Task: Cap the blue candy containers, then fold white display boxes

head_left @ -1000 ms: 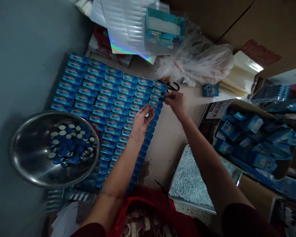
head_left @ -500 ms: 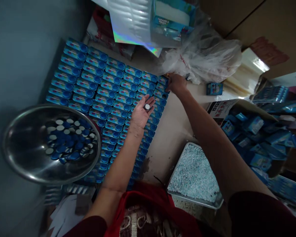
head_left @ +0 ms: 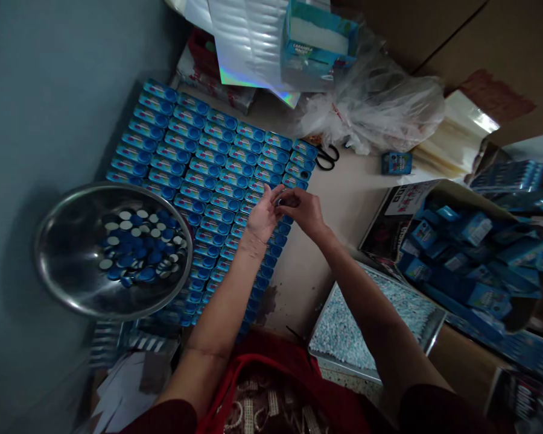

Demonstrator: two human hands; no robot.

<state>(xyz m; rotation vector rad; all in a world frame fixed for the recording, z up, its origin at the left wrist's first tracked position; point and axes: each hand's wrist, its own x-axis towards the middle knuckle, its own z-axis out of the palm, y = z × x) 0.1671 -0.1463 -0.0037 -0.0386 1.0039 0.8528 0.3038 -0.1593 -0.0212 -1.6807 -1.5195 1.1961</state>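
Note:
Rows of small blue packs (head_left: 209, 178) with round blue spots cover the table. Above their right side my left hand (head_left: 263, 216) is turned palm up, fingers partly spread, and a small round disc shows dimly at its fingers. My right hand (head_left: 301, 211) meets it there, thumb and forefinger pinched at the disc, which they mostly hide. One pack near the top right has a dark round spot (head_left: 303, 175). At the left a steel bowl (head_left: 67, 265) holds several blue and white discs (head_left: 138, 247).
Black scissors (head_left: 328, 158) lie by the packs' top right corner. Behind are a plastic bag (head_left: 375, 114) and an open blue box (head_left: 321, 54). A tray of pale blue pellets (head_left: 344, 331) stands at the lower right, beside a carton of blue boxes (head_left: 466, 259).
My right hand has come from the packs' top right corner down to my left hand, uncovering the scissors. The disc that lay on my left fingers is now mostly hidden. The view has shifted slightly.

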